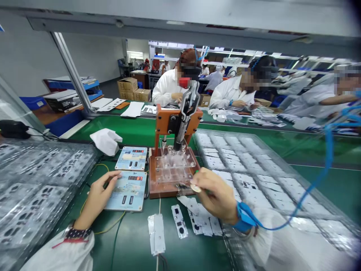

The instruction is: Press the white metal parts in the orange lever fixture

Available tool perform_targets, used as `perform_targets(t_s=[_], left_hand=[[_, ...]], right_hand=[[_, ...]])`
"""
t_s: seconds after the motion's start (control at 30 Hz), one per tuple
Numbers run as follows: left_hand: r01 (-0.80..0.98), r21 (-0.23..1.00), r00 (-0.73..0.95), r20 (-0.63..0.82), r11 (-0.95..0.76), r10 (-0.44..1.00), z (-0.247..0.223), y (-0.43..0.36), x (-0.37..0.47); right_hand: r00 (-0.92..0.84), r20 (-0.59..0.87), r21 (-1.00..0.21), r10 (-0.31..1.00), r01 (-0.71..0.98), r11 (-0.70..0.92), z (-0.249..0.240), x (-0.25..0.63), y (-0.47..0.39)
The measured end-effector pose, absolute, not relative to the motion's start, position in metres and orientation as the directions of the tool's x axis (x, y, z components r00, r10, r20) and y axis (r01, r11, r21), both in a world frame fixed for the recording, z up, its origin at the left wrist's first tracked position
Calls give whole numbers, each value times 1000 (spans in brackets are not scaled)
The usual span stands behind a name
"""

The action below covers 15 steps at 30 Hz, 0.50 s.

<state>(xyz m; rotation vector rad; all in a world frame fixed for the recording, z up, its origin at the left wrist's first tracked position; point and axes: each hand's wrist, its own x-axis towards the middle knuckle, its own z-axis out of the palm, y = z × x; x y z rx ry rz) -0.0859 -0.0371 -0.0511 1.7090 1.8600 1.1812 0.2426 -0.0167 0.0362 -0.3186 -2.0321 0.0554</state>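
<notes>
My left hand (101, 190) lies at the left edge of a pale blue box with a red digit display (126, 195), its thumb and forefinger apart, holding nothing. My right hand (216, 194) is pinched at the front right corner of the press fixture (162, 190). A small pale round shape (196, 188) shows at its fingertips, with a blurred dark slender piece beside it; what is held is unclear. Below lie a thin white plate with black spots (179, 222), a small stack of white plates (156, 233) and a loose pile of similar plates (204, 220).
Clear trays of white plates (254, 169) fill the right side; stacked plastic trays (36, 180) stand at left. A second display box (131, 158) and crumpled white paper (105, 141) are behind. A blue coiled cord (313, 184) runs from my right wrist. Co-workers sit across the bench.
</notes>
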Motion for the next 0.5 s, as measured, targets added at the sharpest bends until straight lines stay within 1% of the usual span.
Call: perform_targets(t_s=[0.03, 0.1, 0.17, 0.2, 0.23, 0.3, 0.37, 0.4, 0.43, 0.5], left_hand=[[648, 758, -212, 276, -77, 938, -52, -37, -86], [650, 757, -214, 274, -73, 938, -53, -36, -88], [651, 756, -218, 269, -65, 938, -53, -35, -88], [653, 754, -221, 269, -62, 937, -53, -35, -88], [657, 752, -224, 272, -61, 936, -53, -34, -88], [662, 747, -230, 280, -61, 932, -53, -34, -88], [661, 748, -234, 282, -61, 930, -53, -33, -89], [657, 752, -234, 282, -62, 931, -53, -32, -89], [651, 756, -234, 282, -66, 931, -54, -32, -90], [638, 766, -233, 287, -77, 929, -57, -30, -92]], right_hand=[[-405, 880, -172, 250, 219, 960, 46, 249, -18], [-291, 911, -175, 291, 365, 914, 70, 263, -12], [-122, 924, -243, 364, 547, 801, 93, 279, 4], [-58, 914, -292, 402, 594, 750, 102, 287, 17], [-27, 892, -343, 450, 607, 717, 110, 294, 32], [-56, 817, -445, 574, 572, 689, 116, 304, 67], [-88, 728, -529, 680, 558, 639, 112, 308, 106], [-80, 676, -572, 733, 570, 589, 106, 307, 124], [-59, 623, -607, 780, 592, 530, 100, 304, 142], [-35, 571, -632, 820, 619, 467, 87, 295, 176]])
